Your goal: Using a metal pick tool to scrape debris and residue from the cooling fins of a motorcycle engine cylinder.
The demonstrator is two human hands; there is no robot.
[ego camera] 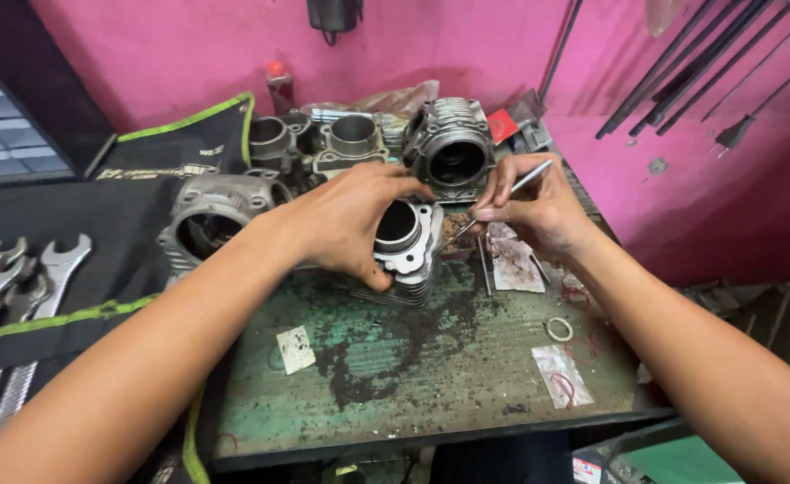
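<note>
The left hand (pixel 350 220) is closed around a finned metal engine cylinder (pixel 404 246) that stands near the middle of the worn green surface (pixel 431 376), its open bore facing up toward the camera. The fingers curl over the cylinder's top and near side, the thumb low against the fins.

The right hand (pixel 534 211) pinches a thin metal pick (pixel 503 199) between thumb and fingers, closed tight on it; the pick slants down and left, and its tip sits at the right edge of the cylinder's top face (whether it actually touches the metal, I cannot tell).

Behind the cylinder, against the pink wall (pixel 467 45), stand several more cylinders (pixel 453 148), one large with a dark bore and two smaller ones to its left. Another cylinder (pixel 211 220) lies at the left, partly on a black tool roll (pixel 81 224) edged in green, which holds a row of open-ended spanners (pixel 18 278).

On the surface to the right lie small plastic packets (pixel 561 375), a pale ring (pixel 558 329) and, nearer the front, a scrap of paper (pixel 295 348). Dark grime stains the green paint below the held cylinder.
</note>
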